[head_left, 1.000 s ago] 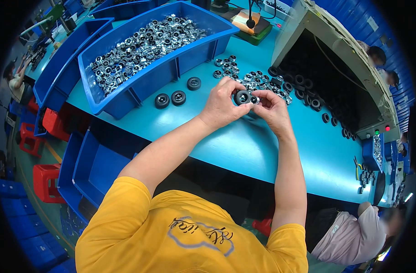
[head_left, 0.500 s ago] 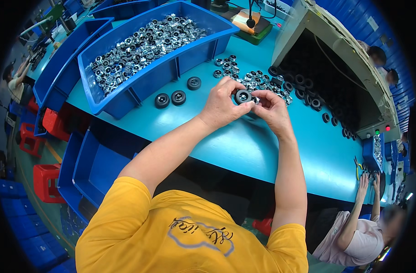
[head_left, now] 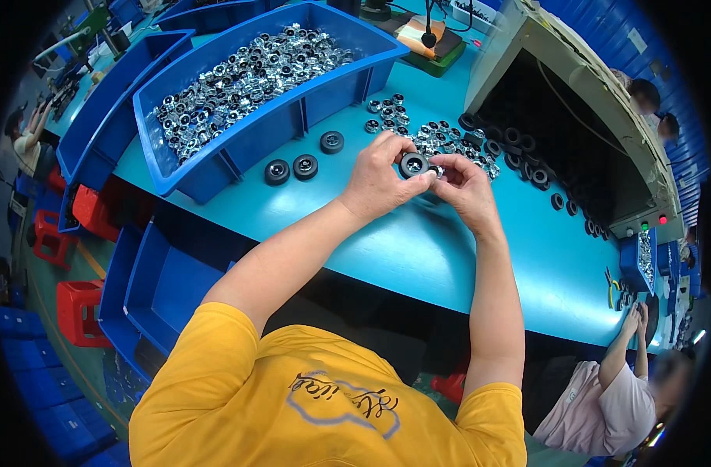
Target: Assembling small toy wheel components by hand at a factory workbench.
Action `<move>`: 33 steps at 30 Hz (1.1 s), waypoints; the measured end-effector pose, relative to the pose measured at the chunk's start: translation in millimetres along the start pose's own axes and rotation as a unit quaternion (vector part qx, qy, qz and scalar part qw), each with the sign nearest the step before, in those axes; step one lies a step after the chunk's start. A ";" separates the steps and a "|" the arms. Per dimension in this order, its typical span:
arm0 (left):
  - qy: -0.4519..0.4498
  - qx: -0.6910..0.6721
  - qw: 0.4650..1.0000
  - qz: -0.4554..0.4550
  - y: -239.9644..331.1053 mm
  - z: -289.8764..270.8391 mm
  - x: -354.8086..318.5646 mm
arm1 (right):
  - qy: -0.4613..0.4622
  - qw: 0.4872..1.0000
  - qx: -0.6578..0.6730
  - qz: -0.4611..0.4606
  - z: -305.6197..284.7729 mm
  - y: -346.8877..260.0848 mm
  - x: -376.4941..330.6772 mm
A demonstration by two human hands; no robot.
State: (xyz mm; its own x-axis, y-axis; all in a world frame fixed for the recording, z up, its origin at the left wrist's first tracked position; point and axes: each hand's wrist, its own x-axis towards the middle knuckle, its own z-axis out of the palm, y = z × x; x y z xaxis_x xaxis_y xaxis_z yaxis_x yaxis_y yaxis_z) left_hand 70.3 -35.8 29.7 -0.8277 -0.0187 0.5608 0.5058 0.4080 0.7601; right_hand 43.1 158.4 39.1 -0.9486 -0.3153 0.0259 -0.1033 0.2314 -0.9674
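Between my fingertips, above the turquoise table, is a small black toy-like tire (head_left: 411, 166). My left hand (head_left: 379, 179) is closed on its left side, thumb below and forefinger above. My right hand (head_left: 467, 193) pinches a shiny chrome wheel hub (head_left: 436, 171) right beside the tire; fingers cover part of it, and whether it touches the tire is hard to tell. Three wheels with tires fitted lie left of my hands, one wheel (head_left: 331, 142) a little farther back than the others. Loose chrome hubs (head_left: 449, 140) are spread just beyond my fingers.
A large blue bin (head_left: 293, 117) full of chrome hubs stands at the back left. Black tires (head_left: 527, 159) spill from a grey machine housing (head_left: 492, 62) on the right. Yellow-handled pliers (head_left: 611, 289) lie far right, near a co-worker's hands (head_left: 634, 317).
The tire in my fingers has turned slightly and shifted a little left, while more of the hub shows. At the right, the co-worker's hands have drawn closer together.
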 end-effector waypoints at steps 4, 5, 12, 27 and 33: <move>0.004 0.003 1.000 0.004 -2.8 1.0 -0.3 | -0.004 1.000 0.000 0.000 -1.1 2.2 1.0; 0.005 0.006 1.000 0.005 -2.4 0.9 -0.4 | -0.004 1.000 0.000 0.001 -1.0 2.2 0.9; 0.011 0.021 1.000 0.006 -1.2 0.5 -0.6 | -0.003 1.000 -0.002 0.002 -0.8 2.9 0.7; 0.038 0.030 0.999 0.005 -5.2 3.1 -0.4 | -0.002 1.000 0.005 0.006 -0.3 0.3 -0.3; -0.029 -0.378 0.892 -0.247 -24.1 -2.0 9.9 | 0.013 1.000 0.023 0.001 1.6 -4.6 -0.6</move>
State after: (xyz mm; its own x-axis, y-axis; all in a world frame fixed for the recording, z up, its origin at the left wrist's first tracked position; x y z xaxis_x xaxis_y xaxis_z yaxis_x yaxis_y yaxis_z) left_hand 50.4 -47.7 17.6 -0.9950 0.0301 0.0957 0.0780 -0.3686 0.9263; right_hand 44.6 156.0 43.1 -0.9566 -0.2899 0.0301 -0.0883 0.1899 -0.9778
